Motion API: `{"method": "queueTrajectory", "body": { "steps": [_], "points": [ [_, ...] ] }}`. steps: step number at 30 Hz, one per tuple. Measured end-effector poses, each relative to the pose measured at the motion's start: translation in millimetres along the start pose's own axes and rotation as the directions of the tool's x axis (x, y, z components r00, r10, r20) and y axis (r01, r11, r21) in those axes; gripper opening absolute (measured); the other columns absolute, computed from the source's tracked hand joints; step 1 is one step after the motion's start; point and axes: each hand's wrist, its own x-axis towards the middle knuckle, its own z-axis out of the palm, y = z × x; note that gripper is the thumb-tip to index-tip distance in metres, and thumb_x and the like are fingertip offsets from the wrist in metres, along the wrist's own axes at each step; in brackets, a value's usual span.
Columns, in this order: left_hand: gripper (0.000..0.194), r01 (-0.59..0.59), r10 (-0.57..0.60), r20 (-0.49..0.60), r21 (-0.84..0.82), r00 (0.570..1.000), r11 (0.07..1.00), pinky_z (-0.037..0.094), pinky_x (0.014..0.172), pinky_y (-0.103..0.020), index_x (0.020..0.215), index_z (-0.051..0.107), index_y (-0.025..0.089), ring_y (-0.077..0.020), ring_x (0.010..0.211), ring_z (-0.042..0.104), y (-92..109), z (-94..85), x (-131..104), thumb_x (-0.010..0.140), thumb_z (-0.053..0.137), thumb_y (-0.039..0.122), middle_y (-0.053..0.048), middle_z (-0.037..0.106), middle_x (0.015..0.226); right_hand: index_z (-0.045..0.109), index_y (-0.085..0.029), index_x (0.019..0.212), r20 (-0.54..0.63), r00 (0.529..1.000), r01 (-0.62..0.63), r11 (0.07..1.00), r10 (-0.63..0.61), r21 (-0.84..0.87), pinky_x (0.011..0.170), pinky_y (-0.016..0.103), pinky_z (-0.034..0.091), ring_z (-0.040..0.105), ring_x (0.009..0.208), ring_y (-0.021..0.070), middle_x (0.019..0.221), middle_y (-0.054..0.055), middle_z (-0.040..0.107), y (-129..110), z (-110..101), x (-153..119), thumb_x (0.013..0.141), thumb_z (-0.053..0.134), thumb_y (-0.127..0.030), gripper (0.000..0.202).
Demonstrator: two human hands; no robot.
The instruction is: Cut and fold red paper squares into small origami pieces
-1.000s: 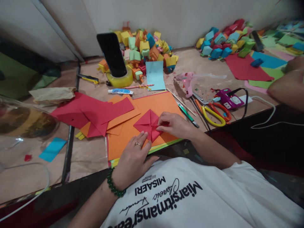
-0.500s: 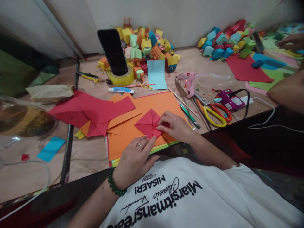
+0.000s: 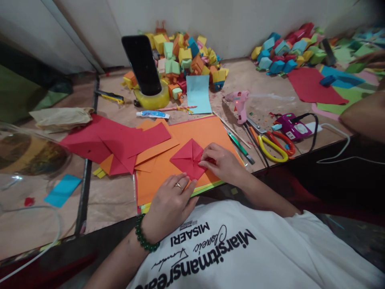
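A red square of folded paper (image 3: 185,157) lies cornerwise on a stack of coloured sheets topped with orange (image 3: 156,186). Fold lines and flaps meet at its middle. At its right corner, my right hand (image 3: 222,162) is closed, thumb and fingertips pinching the edge. My left hand (image 3: 173,196), wearing a ring, rests with stretched fingers lying flat on the lower corner. My right fingers hide part of the paper's right side.
Left are red sheets (image 3: 117,140) and a blue slip (image 3: 63,190). Behind stand a phone (image 3: 142,64) on a tape roll (image 3: 153,97) and a heap of paper cubes (image 3: 185,54). Right lie a green cutter (image 3: 240,148), scissors (image 3: 272,148) and a pink glue gun (image 3: 240,106). Another person's arm (image 3: 365,114) reaches in.
The right-hand flap of the red paper now lies flatter, and its right corner shows more clearly. Both hands have shifted only slightly and stay on the paper.
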Motion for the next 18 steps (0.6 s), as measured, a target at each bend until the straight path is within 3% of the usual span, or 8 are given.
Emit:
{"method": "queueTrajectory", "body": {
  "steps": [4, 9, 14, 18],
  "points": [
    [0.030, 0.001, -0.001, 0.025, 0.010, 1.000, 1.000, 0.055, 0.081, -0.045, 0.109, 0.065, 0.005, -0.0304, 0.095, 0.061, -0.2, -0.4, 1.3, 0.088, 0.055, 0.024, -0.017, 0.068, 0.098, 0.061, -0.018, 0.079, 0.001, 1.000, -0.007, 1.000, 0.007, -0.019, 0.066, 0.025, 0.042, 0.055, 0.075, 0.0132, 0.086, 0.002, 0.056, 0.5, 1.0, 0.0, 0.088, 0.062, -0.021, 0.010],
    [0.031, 0.017, -0.017, 0.053, -0.002, 0.998, 1.000, 0.056, 0.081, -0.041, 0.110, 0.065, 0.007, -0.0285, 0.096, 0.060, 0.2, -1.9, 4.7, 0.086, 0.056, 0.026, -0.017, 0.068, 0.114, 0.059, -0.019, 0.079, -0.001, 1.000, -0.004, 1.000, 0.004, -0.027, 0.066, 0.026, 0.043, 0.055, 0.075, 0.0130, 0.086, 0.002, 0.055, -0.8, 1.0, -0.1, 0.087, 0.062, -0.020, 0.009],
    [0.026, 0.029, -0.027, 0.087, -0.023, 0.996, 0.999, 0.056, 0.080, -0.041, 0.103, 0.066, 0.009, -0.0283, 0.095, 0.060, 1.6, -4.9, 10.5, 0.083, 0.057, 0.023, -0.015, 0.070, 0.109, 0.059, -0.019, 0.086, -0.006, 1.000, 0.001, 0.999, -0.001, -0.032, 0.069, 0.028, 0.046, 0.056, 0.077, 0.0147, 0.089, 0.003, 0.056, -4.1, -0.6, -0.3, 0.085, 0.063, -0.019, 0.004],
    [0.022, 0.034, -0.032, 0.102, -0.019, 0.994, 0.999, 0.055, 0.078, -0.040, 0.099, 0.067, 0.011, -0.0273, 0.091, 0.059, 2.8, -5.9, 13.8, 0.082, 0.057, 0.022, -0.015, 0.070, 0.105, 0.056, -0.019, 0.097, -0.040, 0.999, 0.021, 0.998, -0.024, -0.067, 0.079, 0.034, 0.048, 0.057, 0.089, 0.0201, 0.095, 0.005, 0.057, -4.9, -0.3, -2.1, 0.079, 0.068, -0.021, 0.022]
  ]
}}
